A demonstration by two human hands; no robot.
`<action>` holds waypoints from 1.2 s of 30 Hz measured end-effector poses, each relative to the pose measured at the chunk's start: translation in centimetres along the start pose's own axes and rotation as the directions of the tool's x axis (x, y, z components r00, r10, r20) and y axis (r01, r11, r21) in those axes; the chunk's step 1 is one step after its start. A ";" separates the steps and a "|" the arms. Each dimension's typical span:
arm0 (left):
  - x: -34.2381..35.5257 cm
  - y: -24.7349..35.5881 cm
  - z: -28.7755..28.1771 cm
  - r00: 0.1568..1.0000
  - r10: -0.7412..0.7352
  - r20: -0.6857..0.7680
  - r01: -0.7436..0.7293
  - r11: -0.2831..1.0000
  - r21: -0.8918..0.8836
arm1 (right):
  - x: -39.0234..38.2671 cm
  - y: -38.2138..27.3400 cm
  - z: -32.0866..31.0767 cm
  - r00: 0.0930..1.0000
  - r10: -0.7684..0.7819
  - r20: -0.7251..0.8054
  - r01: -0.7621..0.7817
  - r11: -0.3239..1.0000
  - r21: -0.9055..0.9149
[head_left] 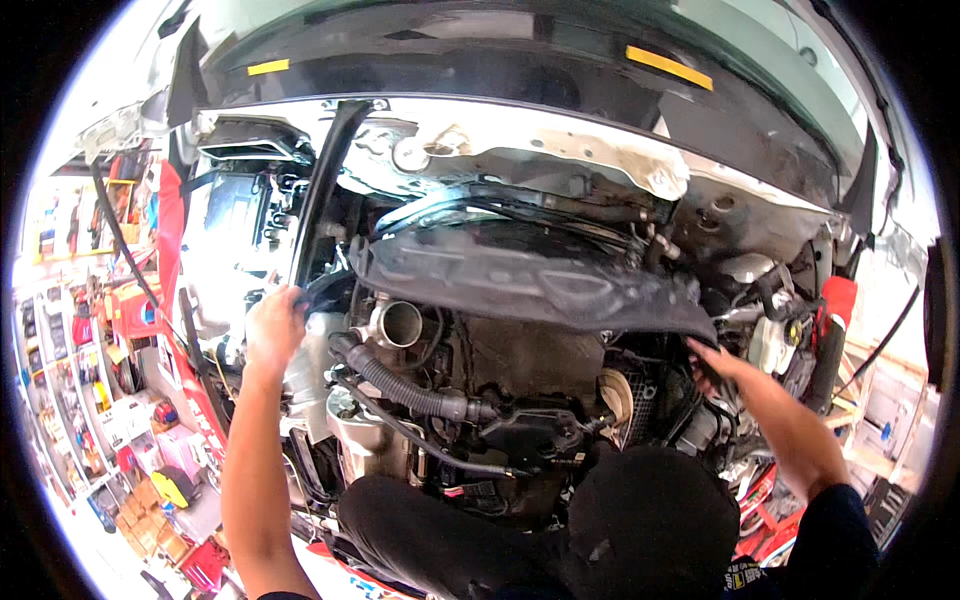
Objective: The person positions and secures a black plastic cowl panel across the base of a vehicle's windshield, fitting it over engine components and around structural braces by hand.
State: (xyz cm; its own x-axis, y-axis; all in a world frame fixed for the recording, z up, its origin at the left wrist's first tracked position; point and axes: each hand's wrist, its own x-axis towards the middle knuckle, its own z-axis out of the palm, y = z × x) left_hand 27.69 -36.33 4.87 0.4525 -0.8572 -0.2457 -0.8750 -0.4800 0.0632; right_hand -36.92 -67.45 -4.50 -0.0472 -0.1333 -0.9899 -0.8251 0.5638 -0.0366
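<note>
A long, molded black panel lies crosswise over the rear of a car's engine bay, held up between my two hands. My left hand is closed round its dark left end, beside the foot of a slanting black bar. At the lower right corner of the panel, the fingers of my right hand curl round its edge. Below the panel are the engine block, a round metal pipe opening and a ribbed black hose. The panel hides part of the engine's back.
The windshield base spans the far side, with a white body panel below it. Dark-clothed legs are at the near edge. Shelves of tools and boxes stand left. A red cover lines the left fender.
</note>
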 end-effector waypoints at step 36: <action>-4.3 5.5 4.1 0.712 -0.602 -0.362 0.325 0.740 -0.589 | -0.4 -44.6 41.9 0.293 -0.626 0.722 0.863 -0.151 -0.482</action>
State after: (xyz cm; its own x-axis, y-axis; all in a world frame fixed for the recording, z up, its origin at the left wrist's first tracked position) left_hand 20.28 -34.54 2.32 0.9110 -0.3889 0.1374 -0.3985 -0.7438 0.5366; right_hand 23.54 -58.40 -8.20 0.9096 0.1967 -0.3661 -0.1870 -0.5930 -0.7832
